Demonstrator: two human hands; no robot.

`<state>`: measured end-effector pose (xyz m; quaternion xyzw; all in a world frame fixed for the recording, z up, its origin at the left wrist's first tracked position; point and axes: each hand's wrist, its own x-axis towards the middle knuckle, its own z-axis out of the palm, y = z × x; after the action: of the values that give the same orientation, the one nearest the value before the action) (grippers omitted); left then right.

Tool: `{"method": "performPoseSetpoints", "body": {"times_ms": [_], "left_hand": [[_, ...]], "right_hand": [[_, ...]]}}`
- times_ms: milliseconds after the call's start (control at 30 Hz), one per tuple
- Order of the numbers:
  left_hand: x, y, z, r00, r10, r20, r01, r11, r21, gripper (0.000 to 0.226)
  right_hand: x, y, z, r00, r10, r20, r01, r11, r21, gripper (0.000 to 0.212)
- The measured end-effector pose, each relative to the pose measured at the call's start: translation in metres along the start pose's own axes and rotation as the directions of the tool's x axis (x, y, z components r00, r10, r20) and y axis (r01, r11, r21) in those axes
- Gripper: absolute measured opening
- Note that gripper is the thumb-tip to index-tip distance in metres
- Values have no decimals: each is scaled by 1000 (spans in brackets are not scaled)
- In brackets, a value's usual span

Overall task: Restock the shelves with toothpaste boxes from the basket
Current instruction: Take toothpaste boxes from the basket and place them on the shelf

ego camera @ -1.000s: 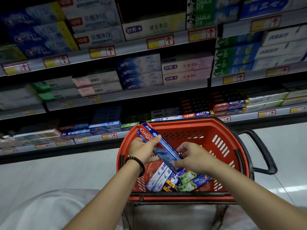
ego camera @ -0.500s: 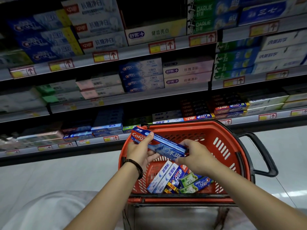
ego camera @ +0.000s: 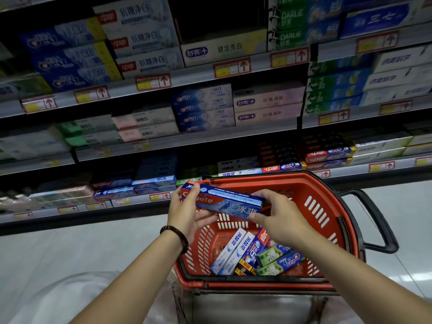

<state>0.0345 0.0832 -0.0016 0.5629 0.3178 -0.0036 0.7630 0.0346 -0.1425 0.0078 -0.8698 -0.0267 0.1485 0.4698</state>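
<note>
A blue and red Colgate toothpaste box is held level above the red basket. My left hand grips its left end, thumb over the top. My right hand pinches its right end between thumb and fingers. Inside the basket lie several more toothpaste boxes, white, blue and green, piled at the near side. The shelves stand straight ahead, stocked with rows of toothpaste boxes.
The basket has a black handle at its right and rests on a metal stand. The lowest shelf runs just beyond the basket's far rim. A pale floor lies on both sides. Red arrow price tags line the shelf edges.
Both hands have lifted the Colgate box up out of the basket and turned it from tilted to level. The view has tipped up a little toward the shelves.
</note>
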Motion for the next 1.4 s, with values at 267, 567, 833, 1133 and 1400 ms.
{"method": "performPoseSetpoints", "body": {"times_ms": [267, 567, 833, 1133, 1400], "left_hand": [[-8, 27, -14, 998, -63, -25, 63, 998, -6, 38], [-14, 52, -34, 997, 40, -71, -28, 986, 162, 14], [-13, 64, -57, 988, 154, -13, -136, 904, 406, 20], [-10, 82, -77, 973, 230, -17, -200, 877, 436, 15], [-2, 100, -105, 964, 265, -3, -237, 869, 434, 18]], "right_hand": [[7, -4, 6, 1000, 6, -29, 1, 972, 235, 45], [19, -13, 16, 987, 121, -101, -48, 841, 540, 23], [26, -24, 25, 977, 104, -185, 9, 851, 525, 14], [40, -37, 40, 963, 108, -249, 62, 806, 589, 13], [50, -59, 54, 963, 65, -261, 116, 775, 621, 17]]}}
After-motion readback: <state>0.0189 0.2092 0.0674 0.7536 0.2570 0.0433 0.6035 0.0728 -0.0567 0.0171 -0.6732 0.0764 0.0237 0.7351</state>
